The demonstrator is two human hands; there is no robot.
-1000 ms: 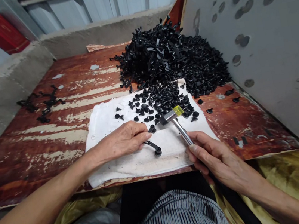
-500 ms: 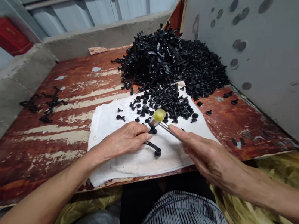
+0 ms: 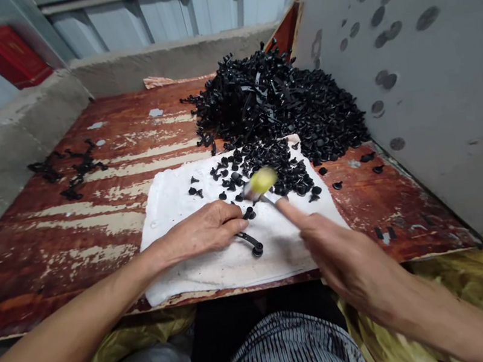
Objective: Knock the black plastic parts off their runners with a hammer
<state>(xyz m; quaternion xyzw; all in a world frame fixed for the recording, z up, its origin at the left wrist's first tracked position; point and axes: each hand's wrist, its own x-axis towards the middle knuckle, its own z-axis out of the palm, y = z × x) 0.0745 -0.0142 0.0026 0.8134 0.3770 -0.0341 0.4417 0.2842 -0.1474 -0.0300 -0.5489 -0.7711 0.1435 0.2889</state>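
My left hand is closed on a curved black plastic part with round ends, low over a white cloth. Both round ends stick out past my fingers, and its middle is hidden under them. In my right hand is a small hammer with a yellow face, its head blurred by motion. The index finger lies along the metal handle. The hammer head hovers just above and beyond the part, apart from it. Many small black caps with stems lie on the cloth beyond my hands.
A large heap of black parts fills the back right of the worn red table. Several more black parts lie at the left. A grey spotted panel borders the right side, and a concrete ledge runs behind.
The hammer head has lifted away from the black part, up and slightly right, as my right hand shifted right. My left hand keeps its grip, and the upper round end now shows more.
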